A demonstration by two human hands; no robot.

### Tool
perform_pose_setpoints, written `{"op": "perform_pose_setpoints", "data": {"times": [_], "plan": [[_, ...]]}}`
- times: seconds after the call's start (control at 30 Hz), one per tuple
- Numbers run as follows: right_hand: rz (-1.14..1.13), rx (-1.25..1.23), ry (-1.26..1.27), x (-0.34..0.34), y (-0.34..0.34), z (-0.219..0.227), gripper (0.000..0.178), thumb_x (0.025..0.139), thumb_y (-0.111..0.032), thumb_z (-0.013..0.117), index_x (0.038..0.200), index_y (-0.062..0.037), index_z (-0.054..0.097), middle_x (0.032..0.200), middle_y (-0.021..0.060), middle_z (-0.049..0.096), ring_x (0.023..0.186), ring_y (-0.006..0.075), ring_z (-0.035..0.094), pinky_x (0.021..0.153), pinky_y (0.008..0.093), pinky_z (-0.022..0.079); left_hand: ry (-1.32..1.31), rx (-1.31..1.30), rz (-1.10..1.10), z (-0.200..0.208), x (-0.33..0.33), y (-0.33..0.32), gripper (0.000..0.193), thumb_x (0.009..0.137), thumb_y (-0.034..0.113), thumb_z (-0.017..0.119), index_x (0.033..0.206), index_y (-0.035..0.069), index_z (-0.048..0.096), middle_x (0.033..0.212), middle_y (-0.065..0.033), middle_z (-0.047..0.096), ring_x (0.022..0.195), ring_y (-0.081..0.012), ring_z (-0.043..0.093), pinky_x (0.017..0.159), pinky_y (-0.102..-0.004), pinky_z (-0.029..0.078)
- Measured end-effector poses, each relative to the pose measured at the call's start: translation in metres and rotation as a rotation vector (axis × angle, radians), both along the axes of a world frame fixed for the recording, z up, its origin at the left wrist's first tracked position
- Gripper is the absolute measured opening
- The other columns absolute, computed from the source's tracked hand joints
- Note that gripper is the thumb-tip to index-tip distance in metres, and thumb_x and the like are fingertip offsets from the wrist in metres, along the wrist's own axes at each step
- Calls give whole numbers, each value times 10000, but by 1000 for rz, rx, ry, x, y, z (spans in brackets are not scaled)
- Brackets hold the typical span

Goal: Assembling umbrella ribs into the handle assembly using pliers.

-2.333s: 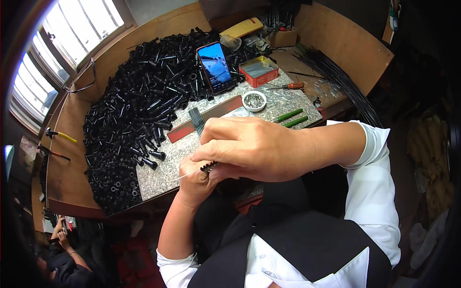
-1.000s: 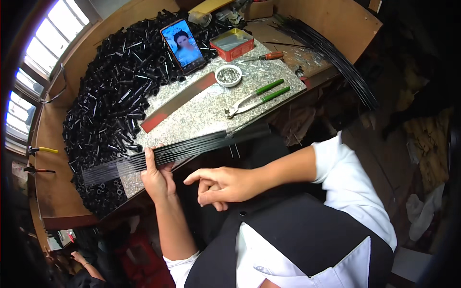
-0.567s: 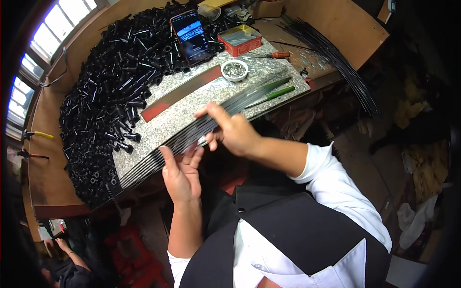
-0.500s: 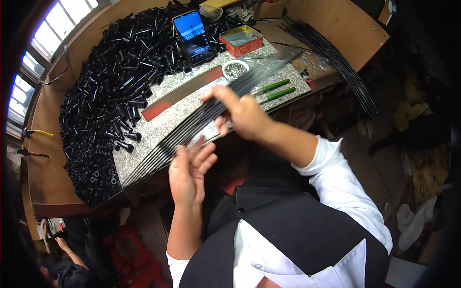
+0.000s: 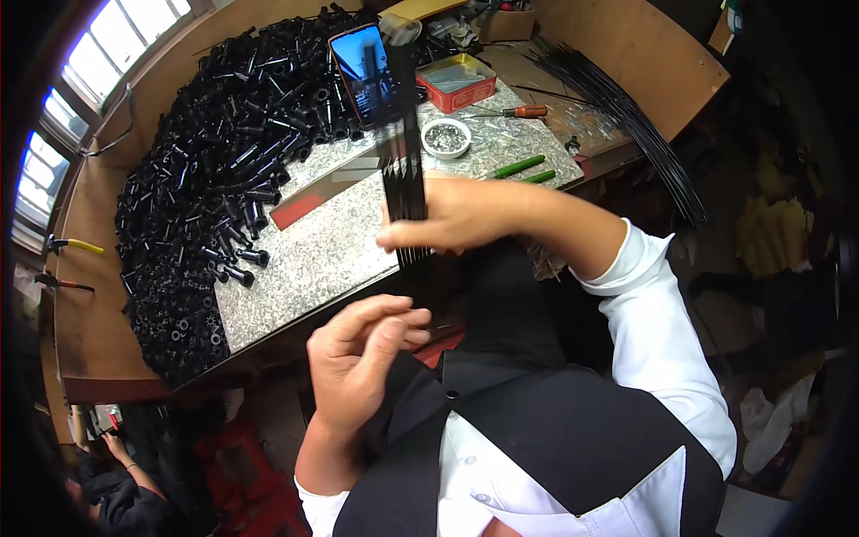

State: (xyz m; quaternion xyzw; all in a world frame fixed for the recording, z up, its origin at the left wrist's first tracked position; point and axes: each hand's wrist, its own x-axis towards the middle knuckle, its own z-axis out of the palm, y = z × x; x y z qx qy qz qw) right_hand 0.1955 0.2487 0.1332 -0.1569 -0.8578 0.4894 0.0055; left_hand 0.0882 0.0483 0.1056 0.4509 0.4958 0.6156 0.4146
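Observation:
My right hand [image 5: 456,215] is closed around a bundle of thin black rods [image 5: 404,183], held nearly upright over the front edge of the stone-patterned worktop [image 5: 313,255]. The upper ends blur across the propped phone [image 5: 344,67]. Below and to the left, apart from the rods, my left hand [image 5: 353,353] is curled, thumb against fingers; whatever it may hold is hidden. Behind the rods lies a flat metal strip [image 5: 327,190] with red ends. A white bowl [image 5: 446,140] of small metal pieces stands just beyond my right hand, and green-handled tools [image 5: 519,166] lie to its right.
Black tubular parts [image 5: 215,170] are heaped along the left and back. A red tin [image 5: 458,82] and a screwdriver [image 5: 523,112] lie at the back right. More long black rods [image 5: 626,116] overhang the right edge. Pliers [image 5: 76,245] hang at left; another person [image 5: 125,488] works lower left.
The rod bundle has swung from a diagonal across the worktop to nearly upright in my right hand. My left hand has lowered from beside the rods, its fingers curling in. The screwdriver is now uncovered.

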Motion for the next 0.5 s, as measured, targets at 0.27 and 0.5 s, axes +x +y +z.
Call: {"op": "perform_pose_setpoints", "data": {"times": [0.27, 0.5], "plan": [[247, -171, -156, -19, -22, -64, 308, 907, -326, 567, 897, -26, 632, 694, 71, 598, 635, 172, 596, 592, 318, 475, 189, 222, 363, 22, -32, 21, 187, 904, 41, 577, 1066, -50, 589, 924, -109, 669, 838, -109, 615, 767, -224, 476], [329, -74, 89, -20, -31, -75, 359, 901, -366, 556, 909, -9, 593, 725, 123, 605, 673, 248, 603, 640, 362, 476, 50, 164, 53, 44, -32, 55, 463, 898, 9, 546, 1325, -26, 372, 1227, -202, 541, 1090, -223, 581, 932, -320, 454]]}}
